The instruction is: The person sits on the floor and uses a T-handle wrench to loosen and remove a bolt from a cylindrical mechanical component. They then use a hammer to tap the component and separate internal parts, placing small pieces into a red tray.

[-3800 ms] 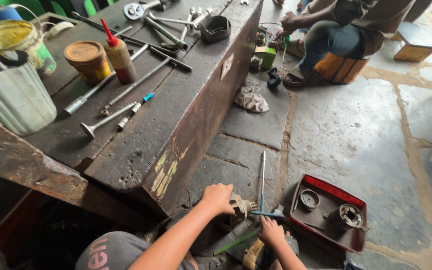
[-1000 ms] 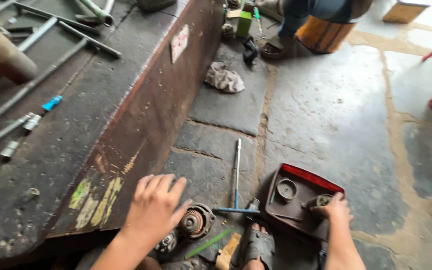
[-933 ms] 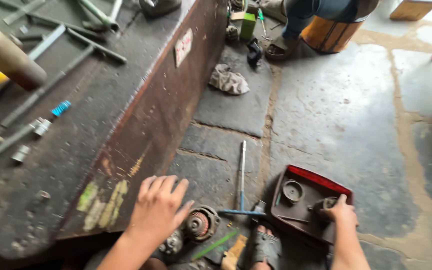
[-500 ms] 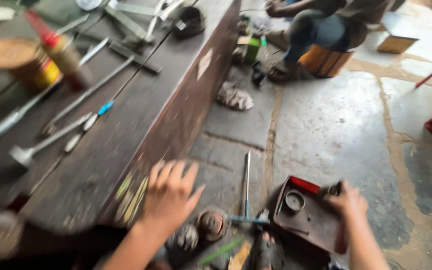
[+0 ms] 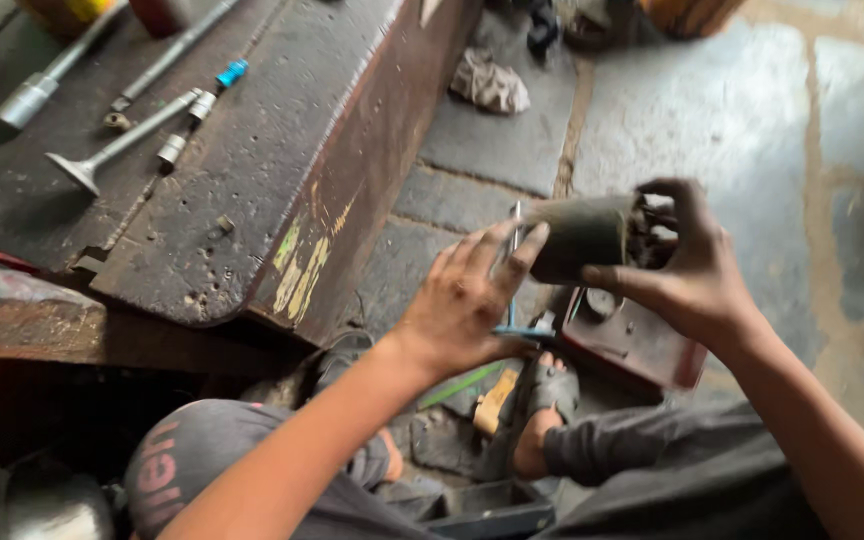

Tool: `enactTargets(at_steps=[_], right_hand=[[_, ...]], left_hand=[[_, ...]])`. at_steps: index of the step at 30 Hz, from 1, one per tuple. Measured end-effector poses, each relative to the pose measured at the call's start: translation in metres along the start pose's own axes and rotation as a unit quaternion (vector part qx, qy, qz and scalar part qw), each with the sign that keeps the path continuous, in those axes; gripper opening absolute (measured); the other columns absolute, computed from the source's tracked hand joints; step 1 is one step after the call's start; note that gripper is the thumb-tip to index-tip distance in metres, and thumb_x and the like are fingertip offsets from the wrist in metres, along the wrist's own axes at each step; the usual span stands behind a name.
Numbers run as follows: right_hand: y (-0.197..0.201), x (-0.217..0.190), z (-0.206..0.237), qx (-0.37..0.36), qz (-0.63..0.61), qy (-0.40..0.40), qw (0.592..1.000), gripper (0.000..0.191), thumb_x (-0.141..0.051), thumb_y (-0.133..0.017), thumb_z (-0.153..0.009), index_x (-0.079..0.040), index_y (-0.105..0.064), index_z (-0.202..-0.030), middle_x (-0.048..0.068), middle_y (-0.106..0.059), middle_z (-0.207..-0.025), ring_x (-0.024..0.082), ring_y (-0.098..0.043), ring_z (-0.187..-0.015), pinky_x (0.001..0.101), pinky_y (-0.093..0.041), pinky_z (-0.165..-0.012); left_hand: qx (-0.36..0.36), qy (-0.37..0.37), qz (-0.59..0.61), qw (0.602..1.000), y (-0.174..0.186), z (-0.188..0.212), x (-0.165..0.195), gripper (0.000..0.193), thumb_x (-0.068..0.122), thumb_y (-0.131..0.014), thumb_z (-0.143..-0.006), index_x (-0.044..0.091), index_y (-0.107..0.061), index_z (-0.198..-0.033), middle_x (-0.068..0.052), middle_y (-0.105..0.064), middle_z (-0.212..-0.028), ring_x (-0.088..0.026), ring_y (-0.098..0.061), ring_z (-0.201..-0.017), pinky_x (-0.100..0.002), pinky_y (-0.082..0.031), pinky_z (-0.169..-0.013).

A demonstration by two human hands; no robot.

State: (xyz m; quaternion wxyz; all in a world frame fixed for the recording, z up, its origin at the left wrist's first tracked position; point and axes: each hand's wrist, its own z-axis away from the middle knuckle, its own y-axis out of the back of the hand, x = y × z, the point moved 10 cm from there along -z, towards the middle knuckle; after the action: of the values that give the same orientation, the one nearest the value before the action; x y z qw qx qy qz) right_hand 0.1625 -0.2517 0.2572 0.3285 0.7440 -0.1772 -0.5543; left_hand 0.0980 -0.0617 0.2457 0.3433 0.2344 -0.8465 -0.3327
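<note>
My right hand grips a dirty dark metal cylinder, a motor-like part, held up above the floor. My left hand reaches to it with spread fingers, the fingertips touching the cylinder's left end. Below the hands a red tray lies on the stone floor, mostly hidden by my right hand. A T-shaped metal wrench lies behind my left hand. My sandalled foot rests near the tray.
A rusty steel workbench fills the left, carrying a valve, sockets and long bars. A crumpled rag lies on the floor beyond. A green tool and a wooden handle lie by my foot.
My right hand has lifted the dark cylinder up out of the red tray. My left hand left the parts on the floor and came across to the cylinder's end. The view tilted down.
</note>
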Motion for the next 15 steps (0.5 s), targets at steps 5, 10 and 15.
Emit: enactTargets(at_steps=[5, 10, 15], right_hand=[[-0.065, -0.008, 0.008, -0.102, -0.457, -0.15, 0.871, 0.074, -0.048, -0.08, -0.089, -0.002, -0.046, -0.135, 0.023, -0.069, -0.114, 0.025, -0.071, -0.08, 0.0366, -0.061, -0.057], [-0.07, -0.033, -0.006, -0.161, -0.579, -0.083, 0.795, 0.074, -0.031, -0.085, -0.091, 0.008, -0.045, -0.14, 0.032, -0.066, -0.119, 0.035, -0.071, -0.094, 0.041, -0.063, -0.076], [-0.061, -0.095, -0.005, -0.189, -0.418, 0.145, 0.877, 0.105, -0.022, -0.099, -0.074, -0.004, -0.034, -0.155, 0.011, -0.051, -0.151, 0.022, -0.052, -0.145, 0.037, -0.046, -0.126]], left_hand=[[0.108, 0.101, 0.132, 0.98, 0.033, 0.003, -0.02, 0.104, 0.033, -0.099, -0.061, 0.004, -0.044, -0.145, -0.023, -0.057, -0.133, -0.039, -0.065, -0.114, -0.044, -0.056, -0.099], [0.017, 0.24, 0.505, 0.829, 0.016, 0.017, -0.062, 0.088, 0.02, -0.097, -0.06, -0.001, -0.06, -0.137, -0.014, -0.072, -0.12, -0.025, -0.069, -0.111, -0.037, -0.058, -0.1], [-0.051, 0.242, 0.706, 0.663, 0.004, 0.031, -0.073, 0.1, 0.027, -0.095, -0.061, -0.003, -0.049, -0.145, -0.013, -0.067, -0.123, -0.023, -0.065, -0.11, -0.037, -0.056, -0.099]])
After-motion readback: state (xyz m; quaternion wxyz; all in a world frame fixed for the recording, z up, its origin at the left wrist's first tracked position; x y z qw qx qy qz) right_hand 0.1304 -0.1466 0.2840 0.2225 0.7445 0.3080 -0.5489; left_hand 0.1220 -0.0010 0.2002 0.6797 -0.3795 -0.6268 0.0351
